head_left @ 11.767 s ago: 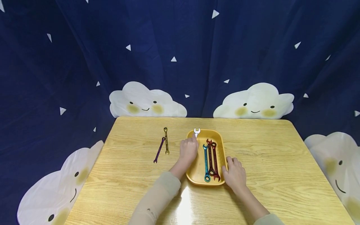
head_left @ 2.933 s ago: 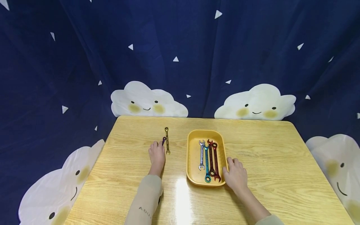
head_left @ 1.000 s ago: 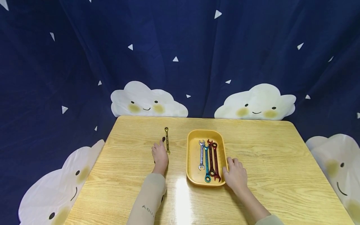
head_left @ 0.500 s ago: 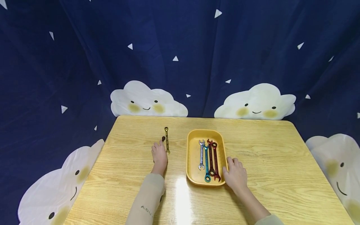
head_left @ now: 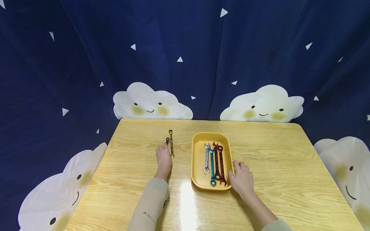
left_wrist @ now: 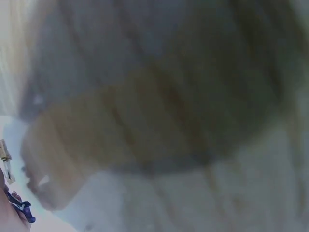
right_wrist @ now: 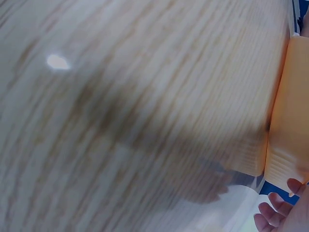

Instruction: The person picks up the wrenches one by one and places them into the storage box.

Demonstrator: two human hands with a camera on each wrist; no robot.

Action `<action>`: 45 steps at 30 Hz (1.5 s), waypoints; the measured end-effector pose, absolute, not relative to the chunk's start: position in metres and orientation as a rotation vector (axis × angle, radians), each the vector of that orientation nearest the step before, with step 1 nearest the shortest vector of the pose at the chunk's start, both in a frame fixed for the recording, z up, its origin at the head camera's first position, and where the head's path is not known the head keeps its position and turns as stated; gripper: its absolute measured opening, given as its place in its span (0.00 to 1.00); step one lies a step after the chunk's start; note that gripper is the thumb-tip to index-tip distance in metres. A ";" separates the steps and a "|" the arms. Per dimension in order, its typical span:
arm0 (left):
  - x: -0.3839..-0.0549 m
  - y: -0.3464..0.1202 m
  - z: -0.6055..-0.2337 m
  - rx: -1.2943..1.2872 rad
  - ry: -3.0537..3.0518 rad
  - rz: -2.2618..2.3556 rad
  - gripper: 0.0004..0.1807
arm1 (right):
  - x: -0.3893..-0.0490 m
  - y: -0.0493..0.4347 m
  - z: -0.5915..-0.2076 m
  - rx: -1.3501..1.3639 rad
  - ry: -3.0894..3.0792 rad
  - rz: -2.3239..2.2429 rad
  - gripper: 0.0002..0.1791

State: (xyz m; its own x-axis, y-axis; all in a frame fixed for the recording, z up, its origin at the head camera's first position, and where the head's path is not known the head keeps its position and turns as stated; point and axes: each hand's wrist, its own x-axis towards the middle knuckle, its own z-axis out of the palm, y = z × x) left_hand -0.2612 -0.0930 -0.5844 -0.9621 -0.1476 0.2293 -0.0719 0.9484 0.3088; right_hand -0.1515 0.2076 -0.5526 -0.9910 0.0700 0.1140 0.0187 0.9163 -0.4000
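Note:
My left hand [head_left: 164, 160] is at the left of the table, its fingers round a purple combination wrench [head_left: 167, 140]. Only the ring end shows above the fingers in the head view. Low at the left edge of the left wrist view, part of the purple wrench [left_wrist: 21, 207] shows between the fingers. Just right of that hand lies a gold wrench [head_left: 171, 144]. My right hand [head_left: 242, 179] rests against the right side of a yellow tray [head_left: 199, 183], thumb at the rim and fingers loosely extended outside. Inside lie a silver wrench [head_left: 207, 158], a teal wrench [head_left: 212, 166] and two red wrenches [head_left: 222, 166], side by side.
The wooden table [head_left: 268, 150] extends on both sides of the tray. Behind it hangs a dark blue curtain [head_left: 162, 38] with white triangles and smiling clouds. A bright reflection lies on the tabletop in front of the tray.
The silver wrench, earlier in my left hand, now lies in the tray. My left hand has moved left to the purple wrench, whose ring end has turned slightly. The right hand stays put.

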 end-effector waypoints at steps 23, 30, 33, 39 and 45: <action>-0.268 -0.072 -0.559 0.029 -2.685 -0.465 0.20 | -0.152 0.208 -0.552 -0.062 -2.944 0.605 0.22; -0.267 -0.062 -0.551 -0.012 -2.650 -0.418 0.19 | -0.151 0.207 -0.552 -0.062 -2.935 0.617 0.22; -0.267 -0.058 -0.549 -0.030 -2.655 -0.421 0.18 | -0.151 0.207 -0.553 -0.062 -2.933 0.618 0.22; -0.265 -0.052 -0.545 -0.061 -2.651 -0.382 0.19 | -0.151 0.207 -0.553 -0.062 -2.934 0.617 0.22; -0.264 -0.044 -0.540 -0.068 -2.665 -0.331 0.19 | -0.152 0.208 -0.554 -0.066 -2.933 0.619 0.22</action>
